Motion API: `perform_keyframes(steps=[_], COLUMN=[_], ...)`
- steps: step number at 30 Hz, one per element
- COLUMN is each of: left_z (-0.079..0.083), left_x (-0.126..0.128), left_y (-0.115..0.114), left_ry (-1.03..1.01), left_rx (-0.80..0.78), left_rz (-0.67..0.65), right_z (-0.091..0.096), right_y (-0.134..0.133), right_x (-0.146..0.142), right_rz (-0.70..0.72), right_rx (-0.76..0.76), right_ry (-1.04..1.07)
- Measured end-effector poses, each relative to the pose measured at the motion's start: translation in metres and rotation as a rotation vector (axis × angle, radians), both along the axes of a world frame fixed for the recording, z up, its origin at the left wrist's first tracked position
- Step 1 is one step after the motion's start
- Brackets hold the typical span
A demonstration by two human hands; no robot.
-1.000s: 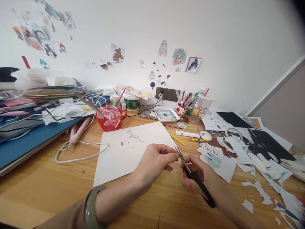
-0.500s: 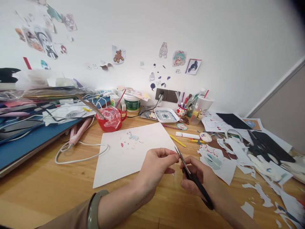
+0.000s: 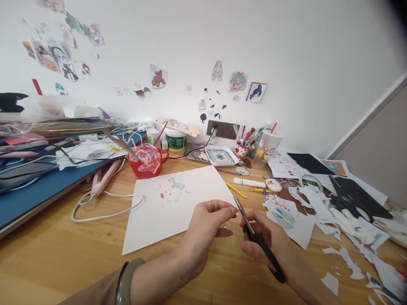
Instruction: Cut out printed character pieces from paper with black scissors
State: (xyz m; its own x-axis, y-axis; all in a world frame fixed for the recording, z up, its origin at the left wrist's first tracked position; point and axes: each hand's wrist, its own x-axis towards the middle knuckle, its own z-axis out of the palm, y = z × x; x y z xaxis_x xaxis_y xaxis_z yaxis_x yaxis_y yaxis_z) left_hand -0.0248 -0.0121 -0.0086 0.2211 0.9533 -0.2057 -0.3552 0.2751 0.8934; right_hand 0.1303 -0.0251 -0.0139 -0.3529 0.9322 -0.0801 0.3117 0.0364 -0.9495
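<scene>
Just over the wooden desk [image 3: 85,250], by the right corner of the white sheet [image 3: 152,224], the hands have barely budged: left hand [image 3: 206,225] pinched on a tiny pale bit [image 3: 236,210] I can't really make out, right hand [image 3: 276,235] gripping the scissors [image 3: 263,246], blades slightly parted beside those fingertips. That white sliver below the left fingers a second ago isn't visible now, so probably slow, fussy trimming.

The wooden table [image 3: 89,250] supports a paper sheet [image 3: 152,228]. Red cup [image 3: 136,170]: behind the sheet. Marker [image 3: 249,182], paper scraps [image 3: 330,283]: right of the sheet.
</scene>
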Motion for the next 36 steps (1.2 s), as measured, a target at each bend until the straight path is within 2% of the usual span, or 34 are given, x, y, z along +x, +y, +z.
perform_keyframes(steps=[5,9,21,30,36], left_z=[0.0046,0.0046,0.0014,0.0028,0.0019], left_x=[-0.0006,-0.0003,-0.0011,-0.0012,-0.0029], left_y=[0.0028,0.0043,0.0063,0.0069,0.0067], left_ry=[0.126,0.178,0.167,0.129,0.102], left_rx=[0.080,0.075,0.078,0.064,0.045], left_rz=[0.038,0.019,0.003,-0.022,-0.056], right_z=[-0.0011,-0.0011,0.0029,-0.0009,0.0052], right_y=[0.0006,-0.0002,-0.0004,-0.0002,-0.0009], right_x=[0.0006,0.0010,-0.0014,0.0022,0.0010], right_rz=[0.006,0.016,0.003,0.022,0.040], right_rx=[0.013,-0.004,-0.013,-0.015,0.003], right_ry=[-0.016,-0.028,-0.073,-0.057,-0.066])
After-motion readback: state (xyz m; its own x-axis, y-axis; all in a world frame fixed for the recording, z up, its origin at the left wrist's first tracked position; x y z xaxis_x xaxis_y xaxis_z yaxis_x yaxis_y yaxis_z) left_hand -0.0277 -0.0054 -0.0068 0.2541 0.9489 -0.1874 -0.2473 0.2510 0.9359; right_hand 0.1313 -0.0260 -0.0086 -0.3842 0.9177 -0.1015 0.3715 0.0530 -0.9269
